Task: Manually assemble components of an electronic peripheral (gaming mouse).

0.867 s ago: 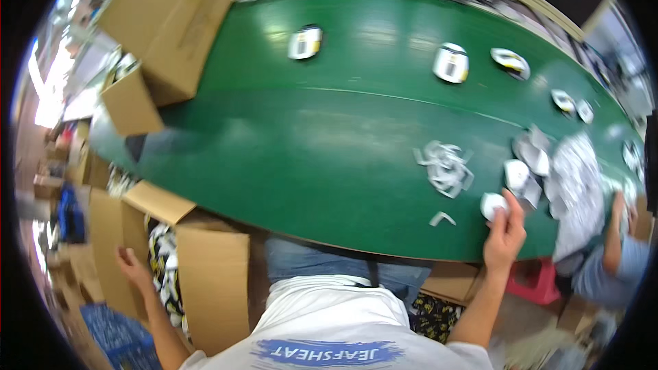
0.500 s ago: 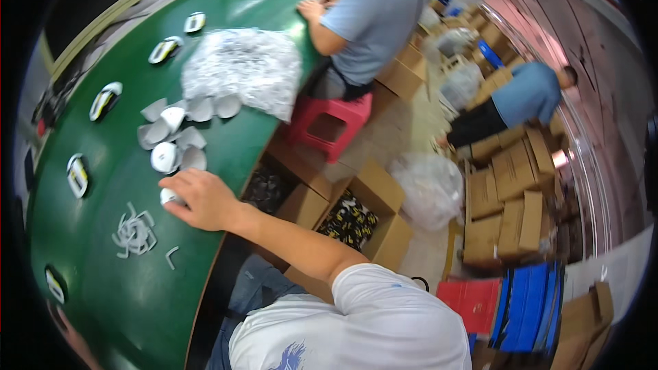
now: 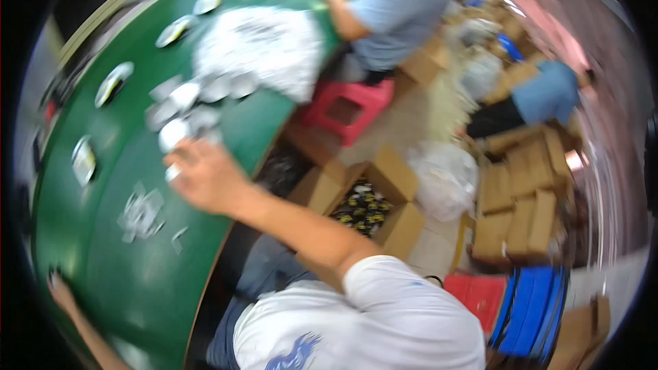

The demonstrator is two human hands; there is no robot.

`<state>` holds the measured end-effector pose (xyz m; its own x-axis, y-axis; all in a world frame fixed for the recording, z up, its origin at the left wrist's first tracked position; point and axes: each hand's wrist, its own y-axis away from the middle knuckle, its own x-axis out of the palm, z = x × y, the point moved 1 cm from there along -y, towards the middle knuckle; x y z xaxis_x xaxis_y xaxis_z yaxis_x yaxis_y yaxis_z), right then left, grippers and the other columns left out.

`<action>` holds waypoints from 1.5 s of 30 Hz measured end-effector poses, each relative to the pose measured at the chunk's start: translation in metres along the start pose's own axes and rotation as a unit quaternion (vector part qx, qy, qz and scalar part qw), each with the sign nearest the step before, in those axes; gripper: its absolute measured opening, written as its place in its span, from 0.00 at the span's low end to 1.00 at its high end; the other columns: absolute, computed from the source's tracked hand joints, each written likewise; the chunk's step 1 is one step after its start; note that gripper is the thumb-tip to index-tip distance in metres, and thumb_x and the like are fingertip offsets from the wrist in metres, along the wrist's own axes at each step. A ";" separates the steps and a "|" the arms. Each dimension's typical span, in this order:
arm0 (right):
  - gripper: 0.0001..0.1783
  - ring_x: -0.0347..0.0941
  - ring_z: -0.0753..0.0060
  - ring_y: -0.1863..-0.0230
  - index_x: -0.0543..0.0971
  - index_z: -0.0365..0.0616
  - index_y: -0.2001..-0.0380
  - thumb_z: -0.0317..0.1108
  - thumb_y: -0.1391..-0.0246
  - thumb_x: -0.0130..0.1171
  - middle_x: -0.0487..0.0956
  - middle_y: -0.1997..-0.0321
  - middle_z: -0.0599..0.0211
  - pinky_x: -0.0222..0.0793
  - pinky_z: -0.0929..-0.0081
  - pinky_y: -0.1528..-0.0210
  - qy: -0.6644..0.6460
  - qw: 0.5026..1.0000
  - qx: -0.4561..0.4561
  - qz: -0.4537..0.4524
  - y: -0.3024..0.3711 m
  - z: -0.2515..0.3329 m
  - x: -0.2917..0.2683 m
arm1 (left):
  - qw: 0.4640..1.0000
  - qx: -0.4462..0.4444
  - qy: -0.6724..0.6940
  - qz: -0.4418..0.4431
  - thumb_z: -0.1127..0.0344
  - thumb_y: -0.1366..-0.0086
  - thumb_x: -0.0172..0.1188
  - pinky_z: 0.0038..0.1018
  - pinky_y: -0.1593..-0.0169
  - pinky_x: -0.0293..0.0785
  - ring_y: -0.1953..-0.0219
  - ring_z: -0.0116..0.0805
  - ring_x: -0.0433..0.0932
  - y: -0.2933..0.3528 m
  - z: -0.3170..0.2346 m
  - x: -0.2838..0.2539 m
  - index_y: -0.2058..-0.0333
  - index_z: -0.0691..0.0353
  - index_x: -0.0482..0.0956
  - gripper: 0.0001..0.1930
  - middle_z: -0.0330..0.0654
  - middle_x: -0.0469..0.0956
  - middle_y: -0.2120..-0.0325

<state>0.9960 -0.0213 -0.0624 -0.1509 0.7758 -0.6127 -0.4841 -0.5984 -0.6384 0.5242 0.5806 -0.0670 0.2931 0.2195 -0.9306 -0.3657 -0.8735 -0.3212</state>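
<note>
I have the right hand (image 3: 208,177) bent low over the green table (image 3: 140,144), its thumb and fingers closed on a small white piece (image 3: 173,172) near the table's front edge. Just beyond it I see a round white part (image 3: 174,136), then a cluster of grey-white cup shapes (image 3: 203,118) beside a crinkled clear bag (image 3: 259,48). My left hand (image 3: 62,293) reaches over the table at the far left, its fingertips at a small dark item (image 3: 54,273); blur means I cannot tell whether it grips that. Between the 2 hands lie pale strips (image 3: 142,212). A co-worker in blue (image 3: 404,7) sits on a red stool (image 3: 351,106).
</note>
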 end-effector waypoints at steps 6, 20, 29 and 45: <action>0.25 0.75 0.41 0.32 0.89 0.51 0.37 0.47 0.33 0.74 0.80 0.31 0.52 0.71 0.42 0.33 0.116 0.992 0.013 0.049 0.005 -0.020 -0.026 | 0.953 0.206 0.213 0.069 0.64 0.21 0.71 0.40 0.17 0.63 0.20 0.47 0.72 0.182 -0.216 -0.076 0.22 0.65 0.74 0.33 0.52 0.77 0.24; 0.26 0.81 0.53 0.47 0.90 0.47 0.40 0.42 0.39 0.83 0.87 0.48 0.62 0.74 0.55 0.42 0.024 0.979 -0.037 0.201 0.050 0.079 -0.024 | 0.914 0.268 0.270 0.140 0.57 0.40 0.85 0.51 0.22 0.67 0.28 0.55 0.73 0.343 -0.304 -0.110 0.19 0.55 0.70 0.52 0.48 0.75 0.28; 0.16 0.84 0.53 0.49 0.92 0.44 0.44 0.24 0.34 0.73 0.88 0.47 0.59 0.80 0.60 0.46 -0.098 0.957 -0.037 0.270 0.044 0.073 -0.007 | 0.911 0.246 0.305 0.125 0.70 0.38 0.76 0.50 0.25 0.70 0.29 0.54 0.75 0.367 -0.295 -0.086 0.24 0.57 0.77 0.41 0.47 0.78 0.30; 0.10 0.86 0.52 0.61 0.87 0.42 0.54 0.36 0.32 0.73 0.88 0.62 0.62 0.81 0.53 0.52 -0.091 0.954 -0.140 0.248 0.025 0.073 -0.004 | 0.920 0.217 0.291 0.151 0.71 0.43 0.73 0.54 0.22 0.65 0.28 0.61 0.72 0.369 -0.295 -0.090 0.28 0.65 0.79 0.40 0.51 0.77 0.29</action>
<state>0.9212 -0.0250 -0.0418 -0.4623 0.3890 -0.7968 -0.0691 -0.9117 -0.4050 0.6236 0.1102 -0.0496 0.4968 -0.3843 -0.7781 -0.7891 -0.5733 -0.2206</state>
